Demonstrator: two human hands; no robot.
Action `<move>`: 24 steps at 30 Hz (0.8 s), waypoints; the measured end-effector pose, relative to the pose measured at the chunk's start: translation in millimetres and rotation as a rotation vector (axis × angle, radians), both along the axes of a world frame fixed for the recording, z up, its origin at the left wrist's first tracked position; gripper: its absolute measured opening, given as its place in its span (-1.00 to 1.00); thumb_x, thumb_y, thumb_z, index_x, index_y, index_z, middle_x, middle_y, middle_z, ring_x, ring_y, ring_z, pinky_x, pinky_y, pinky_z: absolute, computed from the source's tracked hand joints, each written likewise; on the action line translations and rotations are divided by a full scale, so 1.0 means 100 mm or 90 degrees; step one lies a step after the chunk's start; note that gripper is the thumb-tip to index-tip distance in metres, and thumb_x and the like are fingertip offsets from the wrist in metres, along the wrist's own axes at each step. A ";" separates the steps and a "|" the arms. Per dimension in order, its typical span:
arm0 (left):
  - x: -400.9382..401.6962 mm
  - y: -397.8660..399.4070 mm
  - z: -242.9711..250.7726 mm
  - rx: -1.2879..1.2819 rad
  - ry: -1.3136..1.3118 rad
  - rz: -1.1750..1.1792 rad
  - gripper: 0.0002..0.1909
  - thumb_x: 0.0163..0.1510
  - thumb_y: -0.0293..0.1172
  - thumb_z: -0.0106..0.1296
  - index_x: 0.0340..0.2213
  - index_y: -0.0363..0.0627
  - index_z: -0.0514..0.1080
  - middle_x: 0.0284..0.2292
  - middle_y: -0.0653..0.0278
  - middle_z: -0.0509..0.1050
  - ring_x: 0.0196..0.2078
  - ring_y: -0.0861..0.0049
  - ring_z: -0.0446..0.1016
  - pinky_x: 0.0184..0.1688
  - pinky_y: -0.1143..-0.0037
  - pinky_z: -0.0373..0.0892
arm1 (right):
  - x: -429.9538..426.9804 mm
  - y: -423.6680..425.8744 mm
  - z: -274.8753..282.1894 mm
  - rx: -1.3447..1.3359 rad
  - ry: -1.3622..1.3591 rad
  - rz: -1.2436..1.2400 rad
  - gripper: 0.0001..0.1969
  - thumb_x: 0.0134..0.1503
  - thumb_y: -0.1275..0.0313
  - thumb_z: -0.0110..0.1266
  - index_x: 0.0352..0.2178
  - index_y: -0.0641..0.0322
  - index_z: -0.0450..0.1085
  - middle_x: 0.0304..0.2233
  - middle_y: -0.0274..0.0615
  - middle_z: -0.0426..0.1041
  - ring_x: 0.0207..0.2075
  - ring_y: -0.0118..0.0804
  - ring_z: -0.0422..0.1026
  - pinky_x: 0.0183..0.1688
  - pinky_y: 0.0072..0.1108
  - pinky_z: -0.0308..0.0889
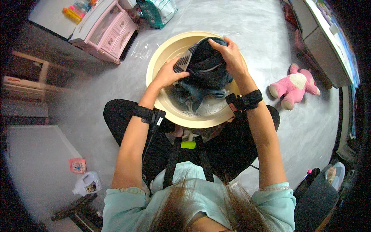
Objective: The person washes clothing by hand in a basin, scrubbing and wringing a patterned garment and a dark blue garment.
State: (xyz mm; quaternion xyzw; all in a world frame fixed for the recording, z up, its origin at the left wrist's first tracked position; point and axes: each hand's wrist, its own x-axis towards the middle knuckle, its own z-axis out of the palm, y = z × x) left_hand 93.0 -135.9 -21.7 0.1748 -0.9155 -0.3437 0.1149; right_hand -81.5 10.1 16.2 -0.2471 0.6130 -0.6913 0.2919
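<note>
A round cream plastic basin holds sudsy water and stands on the floor before my crossed legs. Over it, dark wet cloth lies bunched against a ridged washboard, which leans in the basin. My left hand grips the washboard's left edge, with the thumb over its side near the cloth. My right hand clasps the top right of the cloth, thumb and fingers at the upper end. Blue-grey cloth hangs down into the water. The washboard's lower end is hidden.
A pink plush toy lies on the floor at right. At upper left stand a small pink drawer cabinet and a green and white bag. A white jug and a pink packet are at lower left. A chair is at lower right.
</note>
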 end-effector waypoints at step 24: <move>-0.64 0.92 0.37 -0.037 0.211 0.129 -0.75 0.01 -0.24 -0.08 -0.49 -0.21 0.31 -0.63 0.24 0.32 -0.57 0.61 0.26 -0.50 0.53 0.23 | -0.26 -0.21 -0.99 0.107 -0.207 -0.146 -0.52 -0.06 0.08 -0.04 -0.35 0.37 0.37 -0.41 -0.07 0.42 -0.38 -0.25 0.39 -0.32 -0.53 0.29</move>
